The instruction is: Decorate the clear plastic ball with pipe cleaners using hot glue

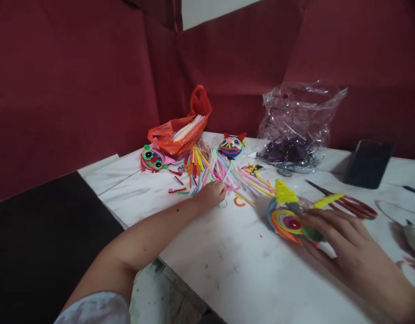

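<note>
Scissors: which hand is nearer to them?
Right. The right hand, fingers on the ball, is just on the near side of the scissors; the left hand is well off to their left, by the pipe cleaners.

a hand can pass along the worktop's (pixel 207 245) near edge, left of the decorated ball (pixel 288 222) and the right hand (pixel 352 245). toward the back edge, loose strips (pixel 224 173), the red bag (pixel 185 140) and the clear bag (pixel 293 123) stand in the way.
</note>
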Available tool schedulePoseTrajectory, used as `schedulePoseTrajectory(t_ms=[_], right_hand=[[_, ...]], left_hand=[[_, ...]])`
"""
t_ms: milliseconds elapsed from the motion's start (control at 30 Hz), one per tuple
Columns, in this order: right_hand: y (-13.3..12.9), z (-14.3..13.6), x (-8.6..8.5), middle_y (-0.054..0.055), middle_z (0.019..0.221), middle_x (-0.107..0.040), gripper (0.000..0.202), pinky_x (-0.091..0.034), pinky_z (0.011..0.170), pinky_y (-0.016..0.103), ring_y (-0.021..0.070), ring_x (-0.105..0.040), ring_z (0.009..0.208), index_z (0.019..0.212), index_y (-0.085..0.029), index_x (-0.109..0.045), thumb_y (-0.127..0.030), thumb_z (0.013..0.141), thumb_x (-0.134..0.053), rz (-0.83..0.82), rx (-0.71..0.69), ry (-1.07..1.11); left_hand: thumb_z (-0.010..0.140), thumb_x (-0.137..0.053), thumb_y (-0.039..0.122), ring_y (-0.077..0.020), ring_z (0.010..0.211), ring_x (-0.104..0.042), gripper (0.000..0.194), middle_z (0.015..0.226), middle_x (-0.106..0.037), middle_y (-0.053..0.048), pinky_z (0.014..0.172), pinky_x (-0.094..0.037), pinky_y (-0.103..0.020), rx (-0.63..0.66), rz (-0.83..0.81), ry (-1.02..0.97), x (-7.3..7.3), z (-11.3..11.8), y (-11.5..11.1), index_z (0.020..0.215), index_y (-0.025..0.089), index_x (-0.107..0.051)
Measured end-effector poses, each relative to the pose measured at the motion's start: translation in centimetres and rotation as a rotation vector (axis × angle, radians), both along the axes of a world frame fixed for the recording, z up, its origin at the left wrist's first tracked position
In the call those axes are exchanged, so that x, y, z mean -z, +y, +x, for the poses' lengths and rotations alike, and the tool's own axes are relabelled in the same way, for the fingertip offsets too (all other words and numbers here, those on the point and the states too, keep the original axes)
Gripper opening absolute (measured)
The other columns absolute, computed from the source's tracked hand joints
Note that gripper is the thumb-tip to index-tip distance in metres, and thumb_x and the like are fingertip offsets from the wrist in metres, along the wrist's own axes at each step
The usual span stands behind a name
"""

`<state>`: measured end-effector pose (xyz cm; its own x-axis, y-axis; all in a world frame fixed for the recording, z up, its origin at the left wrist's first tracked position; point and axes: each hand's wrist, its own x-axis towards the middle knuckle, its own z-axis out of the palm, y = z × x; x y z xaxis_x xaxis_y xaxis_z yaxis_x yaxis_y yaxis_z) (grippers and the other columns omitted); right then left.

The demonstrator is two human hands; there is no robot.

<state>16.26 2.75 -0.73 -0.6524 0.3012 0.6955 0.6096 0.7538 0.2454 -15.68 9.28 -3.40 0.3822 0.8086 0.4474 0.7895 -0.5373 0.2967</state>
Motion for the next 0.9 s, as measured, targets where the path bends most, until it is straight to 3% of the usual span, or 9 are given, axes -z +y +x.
schedulePoseTrajectory(t_ms=[200, 467, 533, 600, 667, 733, 800, 900], right_hand=[[0.1, 0.2, 0.2, 0.015, 0.106, -0.062, 0.025, -0.050, 0.080, 0.047, 0.0315, -0.059, 0.095, 0.113, -0.020, -0.056, -0.029, 0.090, -0.053, -0.026, 0.003, 0.008], [0.2, 0.5, 0.5, 0.015, 0.110, -0.061, 0.028, -0.049, 0.083, 0.049, 0.0323, -0.058, 0.098, 0.116, -0.020, -0.056, -0.032, 0.091, -0.051, -0.051, 0.013, -0.008], [0.3, 0.6, 0.7, 0.015, 0.112, -0.061, 0.031, -0.048, 0.084, 0.050, 0.0329, -0.058, 0.100, 0.117, -0.020, -0.057, -0.034, 0.091, -0.051, -0.066, 0.006, -0.005], [0.4, 0.7, 0.8, 0.014, 0.113, -0.061, 0.033, -0.048, 0.084, 0.051, 0.0334, -0.057, 0.102, 0.119, -0.020, -0.057, -0.036, 0.091, -0.051, -0.085, 0.007, 0.003], [0.5, 0.7, 0.9, 0.014, 0.112, -0.061, 0.032, -0.048, 0.084, 0.049, 0.0331, -0.057, 0.102, 0.118, -0.021, -0.059, -0.036, 0.091, -0.051, -0.083, 0.003, 0.014], [0.5, 0.6, 0.8, 0.014, 0.111, -0.062, 0.031, -0.049, 0.082, 0.048, 0.0326, -0.058, 0.100, 0.116, -0.020, -0.060, -0.036, 0.091, -0.051, -0.059, -0.011, 0.018], [0.5, 0.5, 0.7, 0.015, 0.110, -0.062, 0.030, -0.049, 0.080, 0.047, 0.0324, -0.058, 0.098, 0.115, -0.019, -0.060, -0.035, 0.091, -0.051, -0.038, -0.017, 0.014], [0.4, 0.3, 0.6, 0.015, 0.108, -0.062, 0.030, -0.050, 0.079, 0.048, 0.0327, -0.058, 0.097, 0.115, -0.019, -0.059, -0.034, 0.091, -0.051, -0.036, -0.011, 0.014]], left_hand=[[0.088, -0.037, 0.018, -0.0164, 0.074, -0.052, 0.019, 0.072, -0.053, -0.002, 0.075, -0.044, -0.031, -0.067, 0.002, 0.061, 0.2, -0.3, 0.5, 0.071, 0.020, -0.043], [0.092, -0.034, 0.024, -0.0222, 0.085, -0.057, 0.024, 0.078, -0.059, -0.008, 0.088, -0.043, -0.041, -0.167, 0.061, 0.095, -0.3, -1.1, 0.9, 0.075, 0.019, -0.050], [0.093, -0.035, 0.024, -0.0243, 0.095, -0.057, 0.023, 0.090, -0.062, -0.011, 0.093, -0.041, -0.043, -0.204, 0.106, 0.075, -0.6, -1.3, 0.9, 0.081, 0.018, -0.053], [0.090, -0.043, 0.025, -0.0279, 0.114, -0.051, 0.017, 0.114, -0.059, -0.016, 0.100, -0.037, -0.046, -0.339, 0.189, -0.002, -1.0, -2.0, 1.2, 0.097, 0.016, -0.056], [0.083, -0.055, 0.027, -0.0327, 0.129, -0.040, 0.036, 0.135, -0.047, -0.020, 0.105, -0.032, -0.049, -0.559, 0.244, -0.121, -1.3, -3.3, 1.8, 0.117, 0.014, -0.051], [0.077, -0.063, 0.031, -0.0360, 0.132, -0.038, 0.057, 0.140, -0.043, -0.023, 0.106, -0.032, -0.051, -0.708, 0.168, -0.212, -1.4, -5.1, 2.6, 0.127, 0.012, -0.044], [0.078, -0.061, 0.030, -0.0330, 0.122, -0.050, 0.057, 0.127, -0.056, -0.021, 0.099, -0.039, -0.048, -0.663, -0.022, -0.227, -1.3, -6.6, 3.3, 0.129, 0.013, -0.043], [0.080, -0.058, 0.030, -0.0265, 0.108, -0.061, 0.050, 0.116, -0.065, -0.015, 0.091, -0.047, -0.039, -0.520, -0.138, -0.186, -0.5, -7.6, 4.0, 0.127, 0.015, -0.048]])
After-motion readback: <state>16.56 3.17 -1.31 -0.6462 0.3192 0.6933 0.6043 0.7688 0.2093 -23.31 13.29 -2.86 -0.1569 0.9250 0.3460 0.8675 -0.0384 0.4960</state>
